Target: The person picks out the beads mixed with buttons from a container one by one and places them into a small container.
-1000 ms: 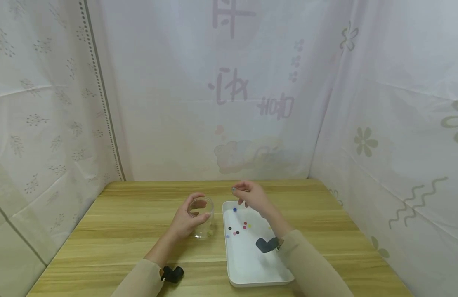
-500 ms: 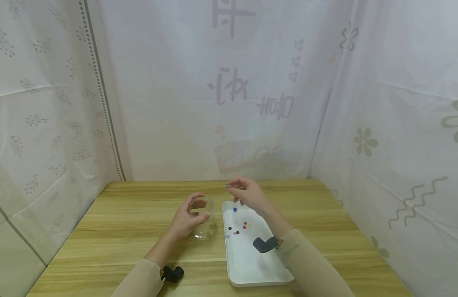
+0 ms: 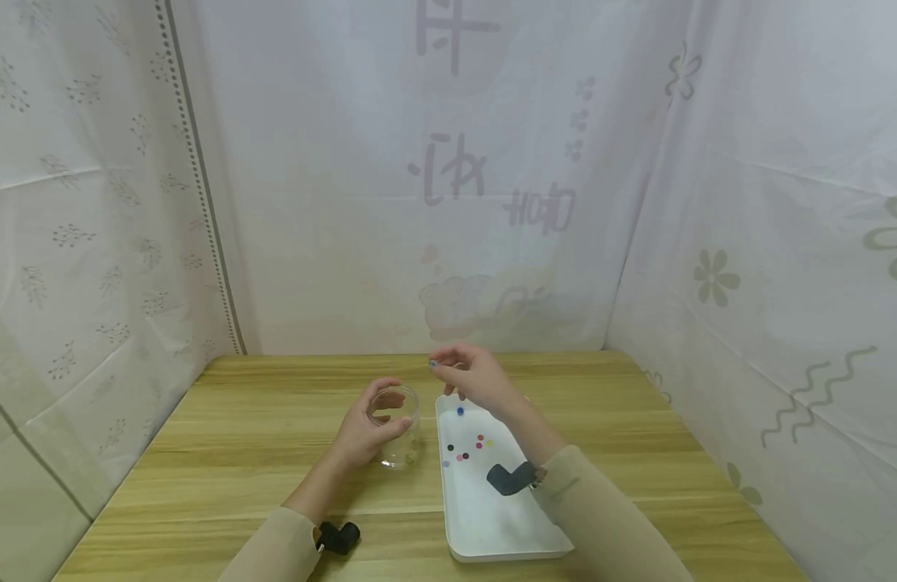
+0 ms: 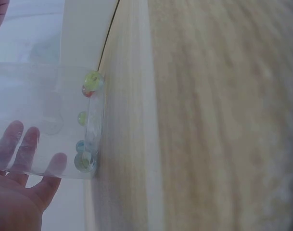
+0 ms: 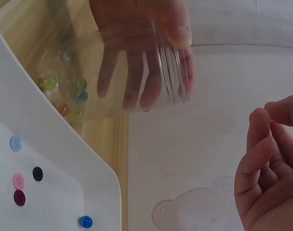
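My left hand (image 3: 372, 424) grips a clear plastic jar (image 4: 40, 96) from its left side, fingers and thumb around its upper part. Open at the top, the jar stands upright on the table with several glass marbles (image 4: 85, 161) at its bottom. Up and to the right of the jar's mouth, my right hand (image 3: 481, 380) pinches a small bluish marble (image 3: 433, 364) between thumb and fingertips. That marble is almost hidden in the right wrist view. Below the right hand lies a white tray (image 3: 485, 517), holding several buttons (image 5: 19, 198) and a blue marble (image 5: 86, 221).
The wooden table (image 3: 223, 461) extends around the tray and jar. Patterned white curtains (image 3: 332, 202) hang behind and at both sides. The tray's raised rim runs close to the jar's right side. My right forearm covers part of the tray.
My right hand has moved left and slightly up toward the jar, with the bluish marble still pinched. The left hand and jar stay in place.
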`<state>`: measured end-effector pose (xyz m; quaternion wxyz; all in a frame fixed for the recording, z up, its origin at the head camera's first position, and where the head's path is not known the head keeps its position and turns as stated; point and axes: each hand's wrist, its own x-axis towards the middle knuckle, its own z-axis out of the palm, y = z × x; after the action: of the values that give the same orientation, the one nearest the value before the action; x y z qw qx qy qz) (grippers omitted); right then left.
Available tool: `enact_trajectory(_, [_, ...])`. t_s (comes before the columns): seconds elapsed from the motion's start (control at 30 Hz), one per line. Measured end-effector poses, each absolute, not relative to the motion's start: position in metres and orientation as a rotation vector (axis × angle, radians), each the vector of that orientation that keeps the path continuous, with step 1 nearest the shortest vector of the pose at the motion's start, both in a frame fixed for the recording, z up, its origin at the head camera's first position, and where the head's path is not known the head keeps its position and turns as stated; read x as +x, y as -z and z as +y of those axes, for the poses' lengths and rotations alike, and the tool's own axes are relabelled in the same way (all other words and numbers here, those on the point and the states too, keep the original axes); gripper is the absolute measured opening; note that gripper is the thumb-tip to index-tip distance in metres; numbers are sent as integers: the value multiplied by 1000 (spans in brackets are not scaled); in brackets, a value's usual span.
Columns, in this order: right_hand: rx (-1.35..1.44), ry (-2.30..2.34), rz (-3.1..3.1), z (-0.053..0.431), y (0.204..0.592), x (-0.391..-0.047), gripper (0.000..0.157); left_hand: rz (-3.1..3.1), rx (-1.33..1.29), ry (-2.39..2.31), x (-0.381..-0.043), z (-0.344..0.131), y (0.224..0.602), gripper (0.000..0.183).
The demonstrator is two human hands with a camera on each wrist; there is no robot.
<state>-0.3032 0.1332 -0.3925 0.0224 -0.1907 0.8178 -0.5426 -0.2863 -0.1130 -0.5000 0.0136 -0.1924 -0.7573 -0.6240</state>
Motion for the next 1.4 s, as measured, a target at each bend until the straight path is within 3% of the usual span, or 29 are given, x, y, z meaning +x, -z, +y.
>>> enact_trajectory(1.4, [-740, 1602, 2440, 91, 396, -301, 27, -2369, -591, 1944, -284, -114, 499, 62])
